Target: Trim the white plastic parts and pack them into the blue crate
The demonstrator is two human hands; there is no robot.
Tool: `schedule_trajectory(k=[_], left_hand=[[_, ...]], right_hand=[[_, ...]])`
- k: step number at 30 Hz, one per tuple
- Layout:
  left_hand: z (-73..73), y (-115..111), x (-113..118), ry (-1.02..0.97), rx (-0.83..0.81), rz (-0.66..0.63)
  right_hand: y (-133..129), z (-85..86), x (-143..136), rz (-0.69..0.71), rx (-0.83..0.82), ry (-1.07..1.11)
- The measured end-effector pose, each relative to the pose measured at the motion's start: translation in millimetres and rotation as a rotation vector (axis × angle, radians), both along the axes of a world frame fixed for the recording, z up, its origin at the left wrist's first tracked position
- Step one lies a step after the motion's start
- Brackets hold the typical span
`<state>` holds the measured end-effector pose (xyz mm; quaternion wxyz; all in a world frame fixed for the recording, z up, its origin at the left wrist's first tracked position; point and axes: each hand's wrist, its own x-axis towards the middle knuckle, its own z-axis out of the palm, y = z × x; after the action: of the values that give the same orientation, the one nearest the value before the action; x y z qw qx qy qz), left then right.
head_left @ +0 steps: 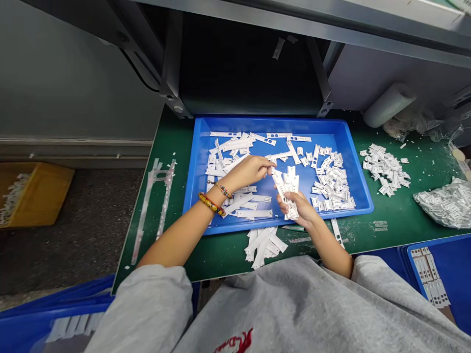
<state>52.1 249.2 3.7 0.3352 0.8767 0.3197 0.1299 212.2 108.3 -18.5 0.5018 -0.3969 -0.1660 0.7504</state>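
Observation:
My right hand [300, 208] is wrapped round a bundle of several white plastic strips [290, 184], fanned out at their upper ends, with small dark print on them. Fingers bent and pinched, my left hand [253, 171] is at the upper left end of one strip in that bundle; the exact contact is partly hidden by the fingers. Both hands are over a blue tray [348, 147]. Loose long white strips [253, 214] lie in its left half, under and around my left forearm. Small white plastic clips [333, 181] are heaped in the tray's right half.
More strips [263, 245] lie on the green table [217, 260] before the tray. To the right are a pile of small clips [386, 166], a filled clear bag [447, 202] and a plastic film roll [390, 104]. A dark conveyor belt [250, 73] ends behind the tray.

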Motion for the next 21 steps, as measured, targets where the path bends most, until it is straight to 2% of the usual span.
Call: schedule_trajectory(k=[5, 7, 11, 13, 16, 19, 21], left_hand=[[-42.8, 60.1, 24.2, 0.239, 0.268, 0.214], [-56.5, 78.3, 35.0, 0.269, 0.301, 0.266], [-68.0, 98.2, 47.0, 0.302, 0.306, 0.305], [-65.5, 101.1, 47.1, 0.305, 0.317, 0.307], [-52.0, 96.9, 41.7, 0.233, 0.31, 0.331], [-28.5, 83.1, 29.6, 0.09, 0.23, 0.322], [-9.7, 68.9, 17.9, -0.041, 0.064, 0.211]], right_hand=[[-3.1, -8.7, 12.3, -0.131, -0.041, -0.019], [-2.8, -10.4, 11.8, -0.157, -0.018, -0.012], [-0.1, -9.6, 9.3, -0.163, 0.004, -0.02], [1.4, -9.1, 9.0, -0.181, -0.011, -0.015], [3.1, -11.0, 8.9, -0.221, -0.054, 0.002], [4.4, -14.5, 10.3, -0.288, -0.075, -0.019], [5.8, -15.4, 13.6, -0.394, -0.033, -0.087]])
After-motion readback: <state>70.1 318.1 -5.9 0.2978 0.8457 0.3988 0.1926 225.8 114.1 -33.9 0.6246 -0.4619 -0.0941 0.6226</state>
